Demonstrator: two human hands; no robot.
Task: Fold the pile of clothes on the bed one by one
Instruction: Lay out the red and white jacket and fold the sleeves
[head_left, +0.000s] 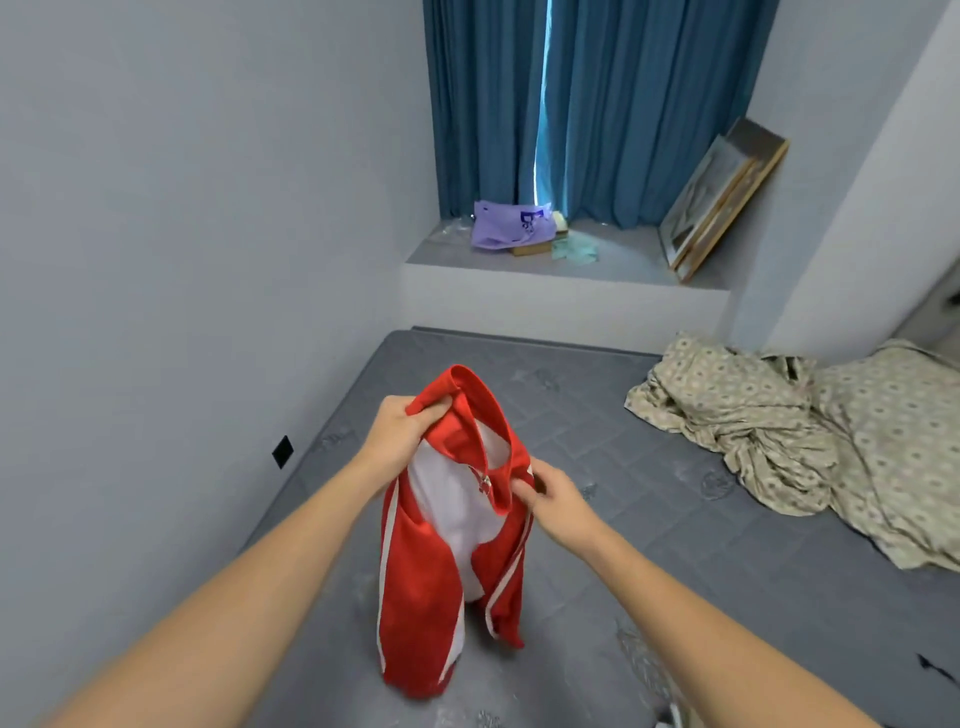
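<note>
A red jacket with white lining and white side stripes is held upright at the lower centre of the frame, its hem resting on the grey mattress. The collar region is gripped by the left hand at the upper edge of the garment, while the zip-side front edge is pinched by the right hand, slightly lower and to the right. The fabric is judged to be light, soft and somewhat slick, so that no shape is kept unsupported; sagging is to be expected wherever it is released. Hold is best taken at the two shoulder seams or collar corners, so that the body hangs flat before it is laid down. A crumpled patterned sheet is seen at the right of the frame, well apart from the jacket. Blue curtains, a purple bag and leaning picture frames occupy the upper part.
</note>
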